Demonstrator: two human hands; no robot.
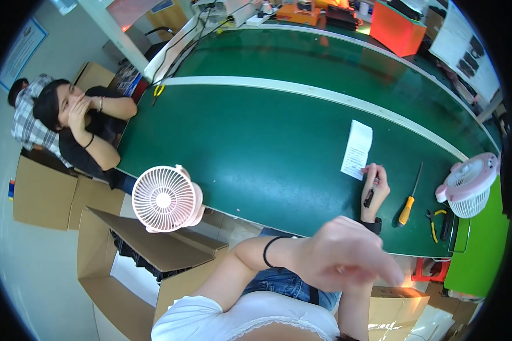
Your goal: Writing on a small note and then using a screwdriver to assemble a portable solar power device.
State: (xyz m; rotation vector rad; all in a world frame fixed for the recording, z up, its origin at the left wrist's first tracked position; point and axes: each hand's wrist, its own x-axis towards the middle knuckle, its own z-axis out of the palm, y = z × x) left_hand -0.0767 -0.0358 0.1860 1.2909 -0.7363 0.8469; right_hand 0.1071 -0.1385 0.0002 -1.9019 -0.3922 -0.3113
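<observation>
My right hand (375,183) rests on the green tabletop, closed around a dark pen (369,198). A dark watch band circles that wrist. Just beyond its fingertips lies a white paper slip (357,149) with lines of print. My left hand (347,256) is raised close in front of me, above the near table edge, with a thin black band on its wrist. Its fingers are bent and blurred, so whether they hold anything is hidden. To the right of my right hand lie a screwdriver (407,210) with a yellow-orange handle and yellow-handled pliers (435,223).
A pink fan (164,199) stands at the table's left near edge, another pink-and-white fan (471,181) at the right. An open cardboard box (153,244) is at the lower left. A person (85,119) leans on the table's left end. Yellow-handled cutters (159,91) lie at the far left.
</observation>
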